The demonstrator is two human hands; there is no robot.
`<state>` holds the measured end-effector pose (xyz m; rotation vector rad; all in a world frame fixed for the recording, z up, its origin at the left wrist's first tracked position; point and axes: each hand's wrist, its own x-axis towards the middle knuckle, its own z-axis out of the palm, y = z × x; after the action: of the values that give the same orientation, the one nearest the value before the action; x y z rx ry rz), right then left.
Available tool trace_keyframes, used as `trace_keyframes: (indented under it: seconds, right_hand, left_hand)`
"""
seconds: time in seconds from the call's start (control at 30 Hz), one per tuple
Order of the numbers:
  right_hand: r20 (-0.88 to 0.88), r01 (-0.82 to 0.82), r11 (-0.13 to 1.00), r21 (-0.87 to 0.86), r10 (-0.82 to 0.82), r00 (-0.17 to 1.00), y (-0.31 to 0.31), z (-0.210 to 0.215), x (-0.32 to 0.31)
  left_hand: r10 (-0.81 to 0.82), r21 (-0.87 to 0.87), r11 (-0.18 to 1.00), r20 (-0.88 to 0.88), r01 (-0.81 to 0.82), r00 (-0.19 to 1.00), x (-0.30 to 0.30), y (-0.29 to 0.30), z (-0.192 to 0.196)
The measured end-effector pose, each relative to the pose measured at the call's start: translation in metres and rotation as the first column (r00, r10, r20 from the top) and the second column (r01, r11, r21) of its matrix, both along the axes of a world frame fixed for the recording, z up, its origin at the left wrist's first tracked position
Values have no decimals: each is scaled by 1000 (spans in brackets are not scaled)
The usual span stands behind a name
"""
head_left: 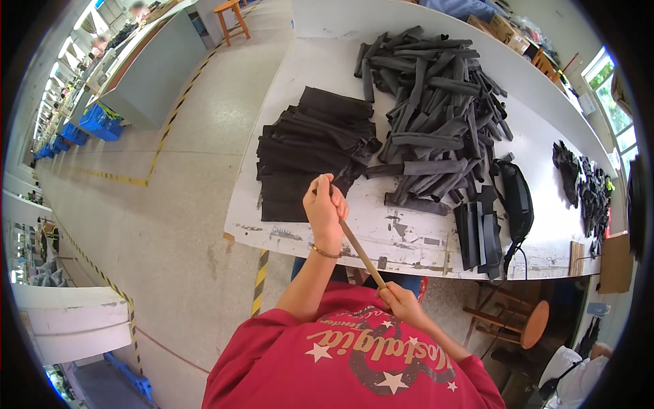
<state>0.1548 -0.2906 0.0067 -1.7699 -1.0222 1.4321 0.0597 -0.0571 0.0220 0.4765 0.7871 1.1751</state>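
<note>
Both my hands grip a light brown wooden stick [361, 252], which slants in front of my red shirt. My left hand [325, 204] is closed around its upper end, just above the table's front edge; a small dark bit shows at the top of this fist. Lower down and to the right, my right hand [400, 302] is closed on the other end. Overlapping flat black fabric pieces [310, 146] lie on the white table [531, 126] just beyond my left hand. To their right is a big heap of black rolled fabric tubes [429, 102].
Right of the heap lie a black pouch with a strap [516, 198] and flat black strips [478, 235]. More dark pieces [595, 198] are at the far right. A wooden stool [535, 324] stands below the table's right end. Blue crates [102, 123] sit by a grey bench at left.
</note>
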Motion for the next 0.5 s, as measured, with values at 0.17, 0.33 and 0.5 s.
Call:
trace_keyframes:
  seconds: [0.17, 0.33, 0.5]
  right_hand:
    - [365, -192, 975, 108, 141, 920, -39, -2, 28]
    - [241, -13, 967, 254, -51, 969, -8, 32, 49]
    - [46, 309, 819, 484, -376, 926, 88, 17, 9]
  left_hand:
    - [132, -49, 991, 128, -126, 983, -42, 56, -21]
    - [102, -24, 995, 157, -100, 982, -15, 33, -17]
    - [89, -180, 981, 99, -70, 991, 27, -2, -21]
